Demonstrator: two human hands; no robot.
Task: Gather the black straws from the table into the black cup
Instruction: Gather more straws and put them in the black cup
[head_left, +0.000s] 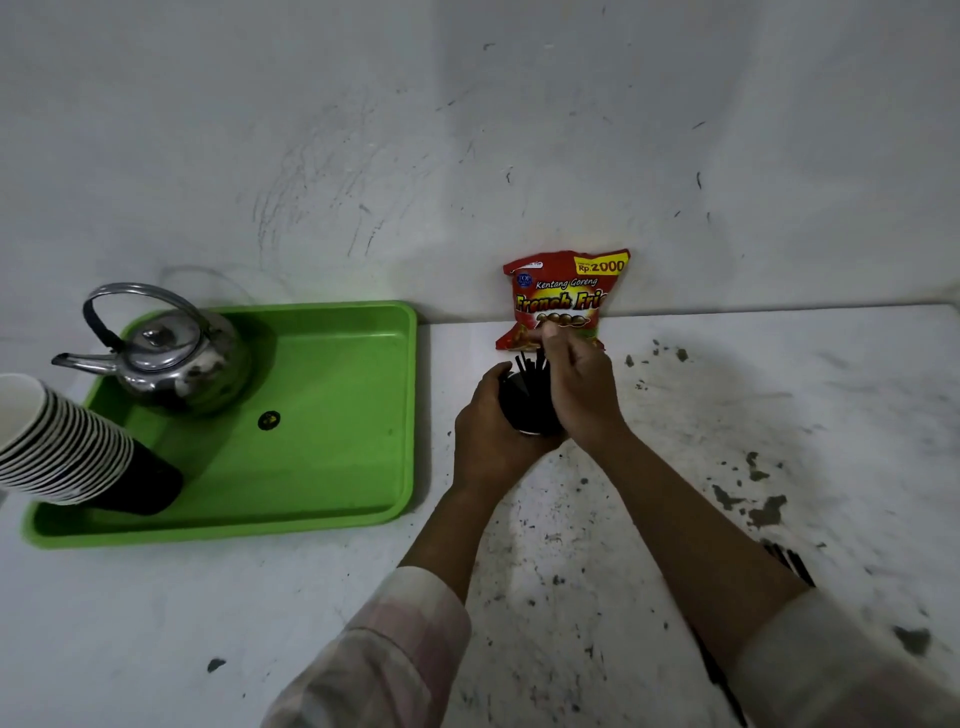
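The black cup (525, 402) stands on the white table near the back wall, with several black straws (530, 364) sticking up out of it. My left hand (485, 434) is wrapped around the cup's left side. My right hand (582, 389) is over the cup's right rim, its fingers pinched on the straws at their upper ends. More black straws (789, 561) lie on the table under and beside my right forearm, mostly hidden by it.
A red snack bag (563, 296) leans on the wall just behind the cup. On the left, a green tray (337, 415) holds a metal kettle (171, 358) and a tilted stack of black paper cups (78, 452). The table surface is chipped and stained.
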